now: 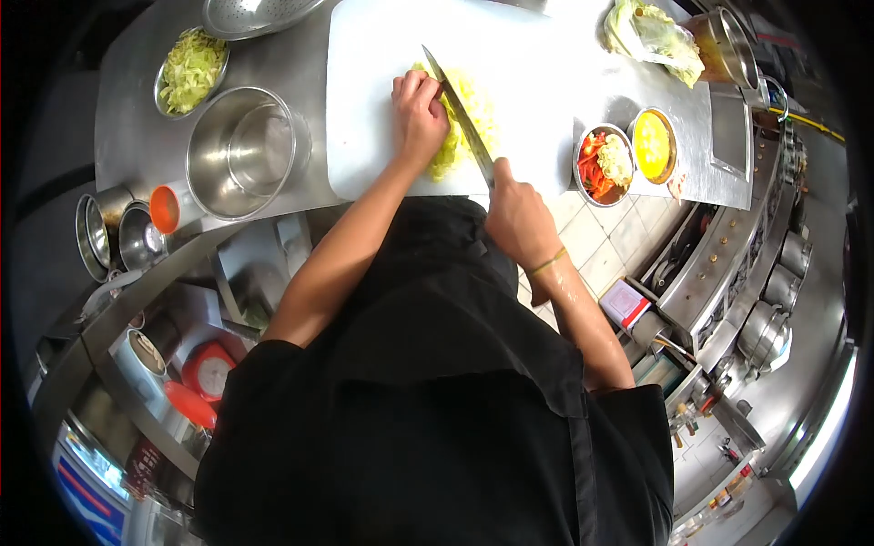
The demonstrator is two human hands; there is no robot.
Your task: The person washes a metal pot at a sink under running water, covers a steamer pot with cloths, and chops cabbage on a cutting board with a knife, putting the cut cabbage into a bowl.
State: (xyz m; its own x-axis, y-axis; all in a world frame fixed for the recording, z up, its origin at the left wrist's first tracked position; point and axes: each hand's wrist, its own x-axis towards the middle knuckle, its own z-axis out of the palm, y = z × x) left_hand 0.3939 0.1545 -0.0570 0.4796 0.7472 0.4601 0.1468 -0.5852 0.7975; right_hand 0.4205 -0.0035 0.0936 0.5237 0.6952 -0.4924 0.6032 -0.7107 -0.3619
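Note:
My right hand [523,218] is wrapped round the handle of a long kitchen knife [462,109], its blade slanting up and left across the white cutting board [537,109]. Under and beside the blade lies pale yellow-green chopped cabbage [475,102], or a similar leafy vegetable. My left hand [421,116] rests on the left side of this pile with curled fingers, close against the blade. The fingertips are partly hidden. Glare washes out much of the board.
Left of the board stand a large metal pot [241,155] and a bowl of cut leaves [193,73], with a colander [255,14] behind. To the right are a bowl of red strips [601,168], a yellow-filled bowl [653,146] and a leafy head in plastic [651,41].

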